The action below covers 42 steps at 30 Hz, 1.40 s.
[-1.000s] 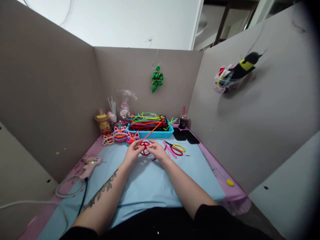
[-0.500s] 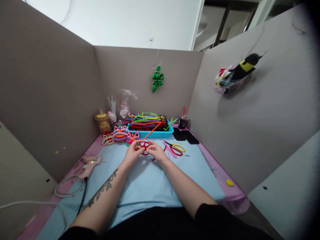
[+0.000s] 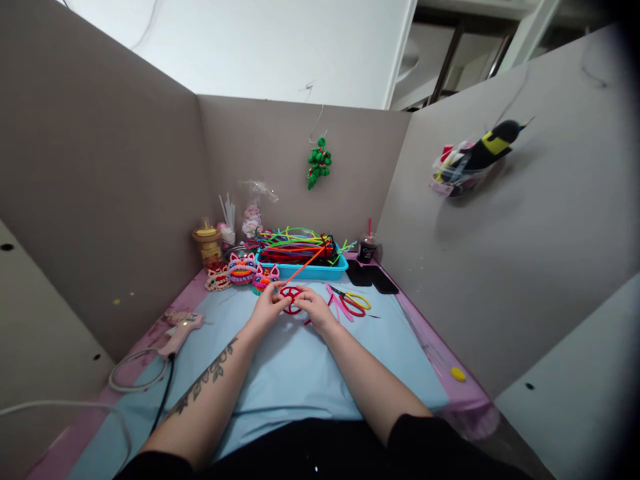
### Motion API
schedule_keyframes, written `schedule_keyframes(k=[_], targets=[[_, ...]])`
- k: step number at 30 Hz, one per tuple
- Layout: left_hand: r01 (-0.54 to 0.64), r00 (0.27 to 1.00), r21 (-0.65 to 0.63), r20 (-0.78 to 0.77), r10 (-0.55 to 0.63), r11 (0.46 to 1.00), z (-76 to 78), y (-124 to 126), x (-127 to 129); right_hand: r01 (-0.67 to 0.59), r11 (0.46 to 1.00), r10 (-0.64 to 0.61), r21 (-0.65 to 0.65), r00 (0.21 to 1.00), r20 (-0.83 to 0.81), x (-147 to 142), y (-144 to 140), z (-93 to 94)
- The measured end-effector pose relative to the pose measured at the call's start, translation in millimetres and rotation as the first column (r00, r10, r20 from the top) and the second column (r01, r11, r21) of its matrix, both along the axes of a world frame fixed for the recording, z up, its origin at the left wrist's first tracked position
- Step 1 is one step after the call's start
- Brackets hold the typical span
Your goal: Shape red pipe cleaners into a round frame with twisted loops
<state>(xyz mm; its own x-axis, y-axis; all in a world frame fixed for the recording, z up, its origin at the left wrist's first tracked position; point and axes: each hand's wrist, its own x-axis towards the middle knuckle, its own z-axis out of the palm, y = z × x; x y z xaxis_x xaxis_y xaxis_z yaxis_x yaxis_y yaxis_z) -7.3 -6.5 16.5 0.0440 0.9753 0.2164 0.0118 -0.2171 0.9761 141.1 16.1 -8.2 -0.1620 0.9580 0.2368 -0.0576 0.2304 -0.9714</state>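
Observation:
My left hand (image 3: 266,308) and my right hand (image 3: 313,307) meet over the light blue mat (image 3: 295,373), both pinching a small red ring made of pipe cleaner (image 3: 290,298). An orange pipe cleaner (image 3: 306,263) runs up and to the right from the ring toward the blue tray (image 3: 313,270). That tray is heaped with coloured pipe cleaners. Red and yellow scissors (image 3: 353,300) lie just right of my right hand, next to some pink pipe cleaner pieces.
Finished colourful pipe-cleaner figures (image 3: 243,269) sit left of the tray. A pink glue gun (image 3: 179,330) with its cable lies at the left. A dark cup (image 3: 369,248) and two black phones (image 3: 373,276) are at the back right. Grey partition walls enclose the desk.
The hands stay closed on the red ring, fingers shifting slightly closer together. The camera tilted a little, so everything sits slightly lower in view.

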Motion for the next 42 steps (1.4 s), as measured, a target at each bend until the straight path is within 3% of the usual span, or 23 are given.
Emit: schedule_keyframes(k=[6, 10, 15, 25, 30, 34, 42], targets=[[-0.057, 0.994, 0.009, -0.088, 0.057, 0.998, -0.9, 1.1, -1.5, 0.051, 0.998, -0.052, 0.039, 0.999, 0.015, -1.3, 0.5, 2.6], [-0.052, 0.984, 0.079, -0.166, 0.064, 0.996, 0.1, 0.3, -2.0, 0.061, 0.998, -0.061, 0.013, 0.998, 0.021, -2.4, 1.9, 0.7], [-0.157, 0.976, 0.092, -0.139, 0.169, 0.983, -1.1, 4.3, -3.9, 0.069, 0.997, -0.070, -0.020, 0.997, -0.043, -2.0, 4.6, -0.7], [-0.037, 0.999, 0.060, -0.021, 0.039, 0.998, 2.1, 2.3, -4.1, 0.078, 0.995, -0.078, 0.063, 0.997, -0.003, 0.5, 5.2, -3.4], [-0.044, 0.998, 0.077, -0.040, 0.048, 0.996, 4.7, 0.9, -4.5, 0.091, 0.996, -0.090, 0.007, 0.996, -0.022, -1.0, 3.0, 0.9], [-0.038, 0.999, 0.020, -0.024, 0.038, 0.999, 6.7, -0.8, -2.7, 0.107, 0.994, -0.108, -0.017, 0.993, -0.049, -1.5, 3.5, 0.7], [-0.053, 0.999, -0.003, -0.006, 0.053, 0.999, 9.5, -3.6, -0.8, 0.112, 0.993, -0.113, 0.047, 0.993, 0.020, -1.9, 4.0, -3.2]])
